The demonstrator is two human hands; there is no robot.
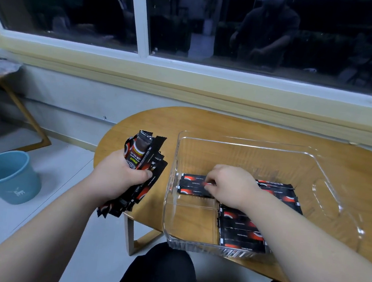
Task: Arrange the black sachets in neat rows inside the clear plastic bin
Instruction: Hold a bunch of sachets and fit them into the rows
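A clear plastic bin [329,180] stands on the oval wooden table [228,127]. Several black sachets with red marks lie flat on its floor: a row at the near right [239,230], another at the far right [283,193], and two at the far left [192,185]. My right hand [229,183] reaches into the bin and its fingertips pinch a sachet at the far left row. My left hand [118,175] is left of the bin, over the table's edge, gripping a thick bundle of black sachets [141,166] that fans out above and below the fist.
A blue bucket [7,176] stands on the floor at the left. A wooden frame leg [27,118] is at the far left. A wall with a dark window runs behind the table. My knees [165,275] are below the table's near edge.
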